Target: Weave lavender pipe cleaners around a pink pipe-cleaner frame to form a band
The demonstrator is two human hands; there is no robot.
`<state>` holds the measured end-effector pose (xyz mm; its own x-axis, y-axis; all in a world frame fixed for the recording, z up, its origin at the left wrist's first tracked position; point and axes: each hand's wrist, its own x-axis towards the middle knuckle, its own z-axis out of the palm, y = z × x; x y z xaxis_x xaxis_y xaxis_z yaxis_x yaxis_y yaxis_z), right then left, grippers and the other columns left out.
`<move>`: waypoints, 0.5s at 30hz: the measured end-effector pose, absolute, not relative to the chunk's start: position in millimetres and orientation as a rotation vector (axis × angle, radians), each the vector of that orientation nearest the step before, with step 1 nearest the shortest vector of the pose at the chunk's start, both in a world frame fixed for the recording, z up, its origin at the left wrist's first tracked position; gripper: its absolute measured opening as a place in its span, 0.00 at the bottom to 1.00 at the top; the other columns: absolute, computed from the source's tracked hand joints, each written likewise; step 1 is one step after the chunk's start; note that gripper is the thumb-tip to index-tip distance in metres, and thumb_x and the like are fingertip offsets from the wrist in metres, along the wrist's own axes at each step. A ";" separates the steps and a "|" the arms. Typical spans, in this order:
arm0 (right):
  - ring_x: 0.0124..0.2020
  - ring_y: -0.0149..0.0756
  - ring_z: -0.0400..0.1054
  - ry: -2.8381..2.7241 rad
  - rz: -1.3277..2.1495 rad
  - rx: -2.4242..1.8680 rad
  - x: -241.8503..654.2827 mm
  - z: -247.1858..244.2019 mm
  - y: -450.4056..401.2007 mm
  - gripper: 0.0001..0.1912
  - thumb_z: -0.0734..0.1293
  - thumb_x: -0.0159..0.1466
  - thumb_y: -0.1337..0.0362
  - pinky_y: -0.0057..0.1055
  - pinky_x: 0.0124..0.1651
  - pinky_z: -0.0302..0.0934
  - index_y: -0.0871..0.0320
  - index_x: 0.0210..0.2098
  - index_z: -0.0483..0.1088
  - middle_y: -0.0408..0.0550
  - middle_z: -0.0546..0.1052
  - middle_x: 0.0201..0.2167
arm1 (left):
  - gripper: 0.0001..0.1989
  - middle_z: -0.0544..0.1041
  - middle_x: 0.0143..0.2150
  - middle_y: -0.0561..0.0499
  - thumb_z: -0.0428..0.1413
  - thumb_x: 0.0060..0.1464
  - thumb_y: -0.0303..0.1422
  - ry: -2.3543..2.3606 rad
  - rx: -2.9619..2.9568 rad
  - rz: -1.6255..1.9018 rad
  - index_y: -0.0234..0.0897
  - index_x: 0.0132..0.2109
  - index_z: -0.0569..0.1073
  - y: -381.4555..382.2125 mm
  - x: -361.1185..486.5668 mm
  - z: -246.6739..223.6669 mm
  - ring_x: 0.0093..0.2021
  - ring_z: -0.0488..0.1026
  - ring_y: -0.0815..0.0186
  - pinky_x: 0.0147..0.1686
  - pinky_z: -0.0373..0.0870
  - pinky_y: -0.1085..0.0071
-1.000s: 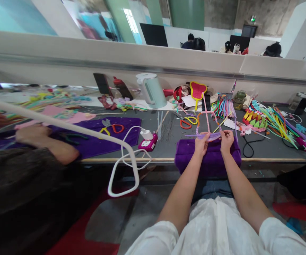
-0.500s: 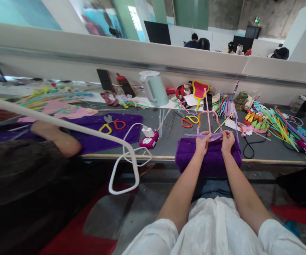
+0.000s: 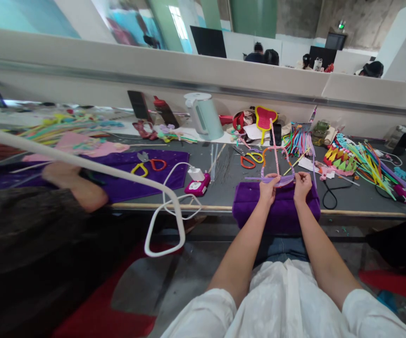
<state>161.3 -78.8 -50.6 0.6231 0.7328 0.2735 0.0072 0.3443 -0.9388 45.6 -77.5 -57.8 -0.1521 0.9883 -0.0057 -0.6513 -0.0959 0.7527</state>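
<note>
A looped frame of fuzzy pipe cleaners [image 3: 263, 159], coloured orange, pink and lilac, with a twisted pink stem up its middle, stands between my two hands. My left hand [image 3: 269, 188] is closed in a pinch on its lower left edge, where lilac pipe cleaners [image 3: 254, 178] stick out to the left. At the lower right, my right hand [image 3: 302, 187] pinches the lilac end of the same frame. Exactly which strands lie under my fingertips is hidden. Below both hands lies a rolled purple cloth [image 3: 243, 206] at the table's front edge.
Scissors [image 3: 250, 159] and a pink power strip [image 3: 198, 184] lie to the left, a kettle [image 3: 206, 117] behind. Bundled pipe cleaners [image 3: 375, 164] lie at right. A white bent tube [image 3: 160, 188] crosses the left side, before a co-worker's arm [image 3: 79, 185] and purple cloth [image 3: 167, 173].
My hands and the pipe cleaner frame stay almost still. On the left, the co-worker's forearm and a pale strip near it have shifted slightly.
</note>
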 end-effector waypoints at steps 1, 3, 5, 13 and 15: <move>0.27 0.29 0.65 -0.788 0.547 -1.138 161.5 -50.6 -78.7 0.14 0.67 0.54 0.56 0.24 0.26 0.63 0.59 0.33 0.66 0.41 0.69 0.27 | 0.18 0.79 0.31 0.51 0.69 0.32 0.31 0.731 0.622 1.604 0.34 0.33 0.73 -77.2 45.5 -58.5 0.30 0.75 0.68 0.36 0.71 0.68; 0.26 0.29 0.65 -0.790 0.548 -1.153 161.8 -50.3 -79.1 0.14 0.67 0.54 0.55 0.23 0.25 0.62 0.59 0.33 0.66 0.41 0.70 0.26 | 0.18 0.79 0.31 0.50 0.69 0.32 0.31 0.729 0.618 1.604 0.34 0.33 0.73 -76.8 45.3 -59.2 0.30 0.76 0.67 0.37 0.71 0.68; 0.25 0.29 0.65 -0.793 0.537 -1.174 161.6 -49.6 -80.0 0.13 0.67 0.55 0.55 0.24 0.24 0.62 0.59 0.32 0.67 0.42 0.70 0.26 | 0.18 0.79 0.31 0.50 0.69 0.32 0.31 0.727 0.613 1.602 0.34 0.33 0.73 -76.9 45.2 -59.1 0.30 0.76 0.67 0.37 0.72 0.68; 0.30 0.32 0.67 -0.827 0.562 -1.112 159.0 -48.9 -80.9 0.16 0.67 0.55 0.54 0.27 0.29 0.65 0.60 0.37 0.70 0.46 0.73 0.31 | 0.18 0.79 0.31 0.50 0.69 0.32 0.32 0.722 0.595 1.620 0.34 0.33 0.73 -78.7 45.1 -56.2 0.31 0.76 0.67 0.38 0.72 0.67; 0.30 0.31 0.67 -0.818 0.553 -1.102 159.7 -49.7 -79.9 0.16 0.67 0.55 0.54 0.27 0.30 0.64 0.60 0.37 0.69 0.45 0.73 0.30 | 0.18 0.78 0.31 0.51 0.69 0.32 0.32 0.724 0.593 1.624 0.34 0.33 0.73 -78.8 45.2 -56.2 0.30 0.76 0.67 0.37 0.72 0.68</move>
